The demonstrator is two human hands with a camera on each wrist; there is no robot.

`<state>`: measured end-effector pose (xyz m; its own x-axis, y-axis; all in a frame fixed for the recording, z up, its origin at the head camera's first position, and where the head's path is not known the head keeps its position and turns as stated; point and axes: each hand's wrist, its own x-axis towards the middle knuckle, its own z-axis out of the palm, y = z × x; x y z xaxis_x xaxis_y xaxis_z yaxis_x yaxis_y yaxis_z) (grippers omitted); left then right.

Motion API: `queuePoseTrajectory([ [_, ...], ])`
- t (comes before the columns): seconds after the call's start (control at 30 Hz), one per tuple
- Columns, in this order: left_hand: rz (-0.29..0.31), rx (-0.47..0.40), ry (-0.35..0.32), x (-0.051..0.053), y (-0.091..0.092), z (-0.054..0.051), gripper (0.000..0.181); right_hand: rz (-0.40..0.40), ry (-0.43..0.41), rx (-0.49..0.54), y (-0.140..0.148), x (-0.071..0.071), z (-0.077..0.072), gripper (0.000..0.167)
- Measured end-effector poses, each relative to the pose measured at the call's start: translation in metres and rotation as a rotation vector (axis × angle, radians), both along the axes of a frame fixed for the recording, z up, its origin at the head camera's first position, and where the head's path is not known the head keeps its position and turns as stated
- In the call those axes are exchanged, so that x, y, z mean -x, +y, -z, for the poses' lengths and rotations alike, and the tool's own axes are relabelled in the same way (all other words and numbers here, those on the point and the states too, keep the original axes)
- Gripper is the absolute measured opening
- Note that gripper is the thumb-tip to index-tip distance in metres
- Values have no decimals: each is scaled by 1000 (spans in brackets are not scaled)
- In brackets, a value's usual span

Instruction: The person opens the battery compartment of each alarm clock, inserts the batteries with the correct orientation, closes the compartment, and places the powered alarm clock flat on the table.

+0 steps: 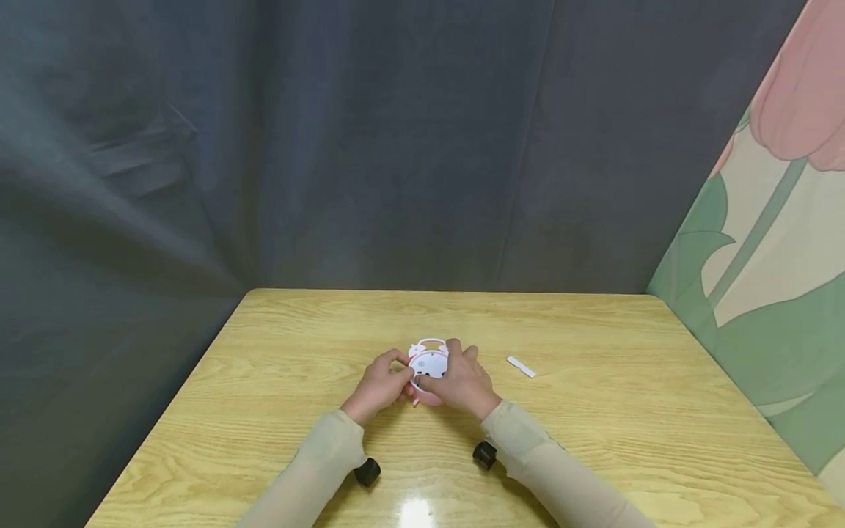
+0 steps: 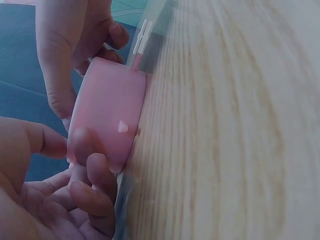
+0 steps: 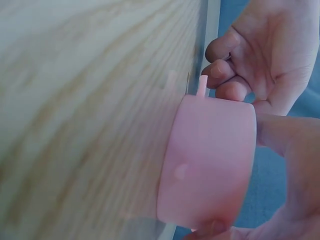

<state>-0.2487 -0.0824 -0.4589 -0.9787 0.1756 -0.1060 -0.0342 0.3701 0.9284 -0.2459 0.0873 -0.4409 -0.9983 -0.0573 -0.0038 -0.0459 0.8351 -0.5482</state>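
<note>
A pink alarm clock (image 1: 433,361) with white twin bells and a handle lies face down on the table, its white back turned up. My left hand (image 1: 379,386) holds its left edge, thumb at the back rim and a finger on the pink side (image 2: 107,102). My right hand (image 1: 466,383) spans the right part of the clock, its thumb lying over the small black parts on the back. In the right wrist view, the pink casing (image 3: 209,155) and one short foot (image 3: 202,86) show between the hands. What lies under the right thumb is hidden.
A small white notched strip (image 1: 521,367) lies on the wooden table (image 1: 297,330), right of the clock. Dark curtains (image 1: 409,147) hang behind and to the left. A floral cloth (image 1: 779,293) borders the right side.
</note>
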Motion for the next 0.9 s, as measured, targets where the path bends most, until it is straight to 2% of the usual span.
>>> queuePoseTrajectory([
  [0.3, 1, 12, 20, 1, 0, 2, 22, -14, -39, 36, 1, 3, 1, 94],
  [0.63, 9, -11, 10, -1, 2, 0, 20, -12, -85, 116, 3, 6, 1, 94],
  [0.9, 6, -15, 8, -1, 1, 0, 20, -8, -105, 129, 1, 8, -1, 93],
])
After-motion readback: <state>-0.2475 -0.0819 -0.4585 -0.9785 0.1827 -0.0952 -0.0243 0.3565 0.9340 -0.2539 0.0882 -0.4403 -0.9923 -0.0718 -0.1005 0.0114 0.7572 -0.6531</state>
